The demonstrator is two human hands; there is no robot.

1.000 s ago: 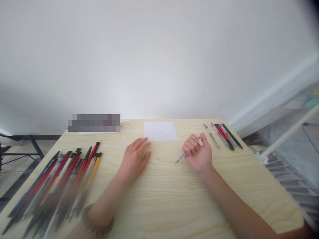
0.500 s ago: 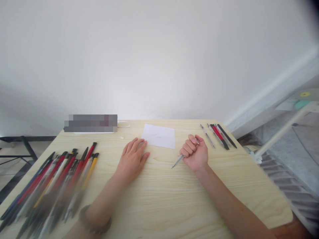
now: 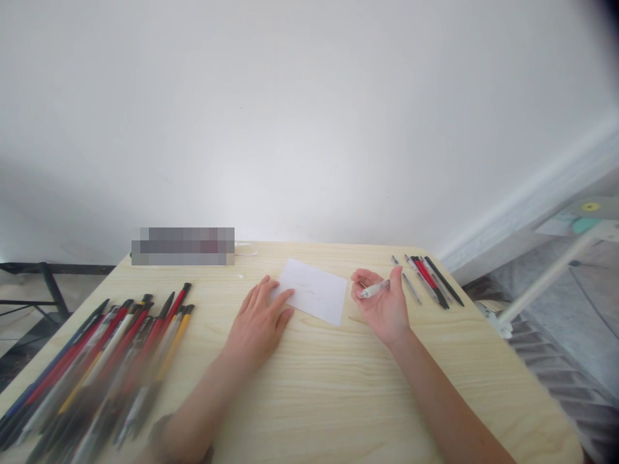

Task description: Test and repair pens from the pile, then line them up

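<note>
My left hand [image 3: 258,319] lies flat on the wooden table [image 3: 338,399], fingers stretched out, with the fingertips on the left edge of a white sheet of paper [image 3: 316,299]. The paper sits tilted between my two hands. My right hand [image 3: 384,303] is just right of the paper, palm turned up, with thumb and fingers closed round a clear pen [image 3: 374,289] that lies sideways across them.
A large spread of red, black, yellow and clear pens [image 3: 101,367] covers the table's left side. A small row of pens [image 3: 428,278] lies at the far right. A blurred-out flat object [image 3: 182,246] sits at the back edge. A wall rises behind the table.
My left hand has pulled the paper nearer and turned it askew. My right hand rolled palm up and shifted the pen from a fist grip, tip down, to lying sideways in the fingers.
</note>
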